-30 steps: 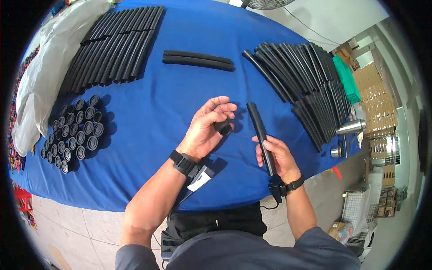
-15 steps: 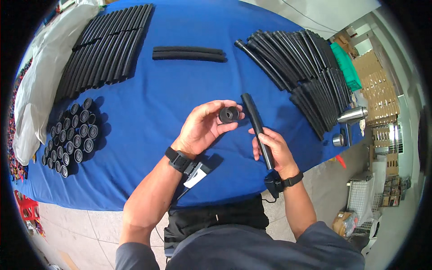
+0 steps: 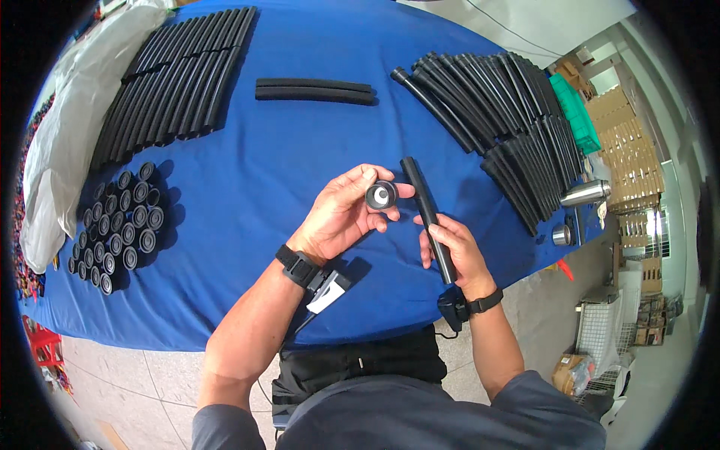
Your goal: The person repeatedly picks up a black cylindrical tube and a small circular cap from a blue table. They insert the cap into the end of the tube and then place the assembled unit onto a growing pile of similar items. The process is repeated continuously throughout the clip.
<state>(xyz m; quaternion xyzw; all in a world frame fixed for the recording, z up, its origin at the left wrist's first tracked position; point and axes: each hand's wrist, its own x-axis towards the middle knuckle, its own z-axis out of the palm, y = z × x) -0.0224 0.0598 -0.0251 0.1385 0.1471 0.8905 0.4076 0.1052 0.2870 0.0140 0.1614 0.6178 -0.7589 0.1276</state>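
Between the thumb and fingers of my left hand [image 3: 341, 206] is a short round black cap [image 3: 381, 195], its hollow end facing up with a pale spot inside. My right hand [image 3: 457, 247] grips a straight black tube [image 3: 421, 195] near its lower end. The tube slants up and to the left, with its top close to the left fingertips but apart from the cap. Both hands are above a blue cloth [image 3: 315, 150] covering the table. Several more round black caps [image 3: 139, 217] stand grouped at the left.
Long black tubes [image 3: 172, 82] lie in rows at the far left, beside white plastic sheeting [image 3: 64, 142]. Two dark foam-like strips [image 3: 315, 90] rest at the far middle. Capped black tubes [image 3: 495, 97] are piled at the right, near a green bin [image 3: 574, 112] and a shiny metal cylinder [image 3: 586, 193].
My left fingers have turned the cap so its opening faces up more, showing the pale spot inside. The right hand and tube have hardly moved.
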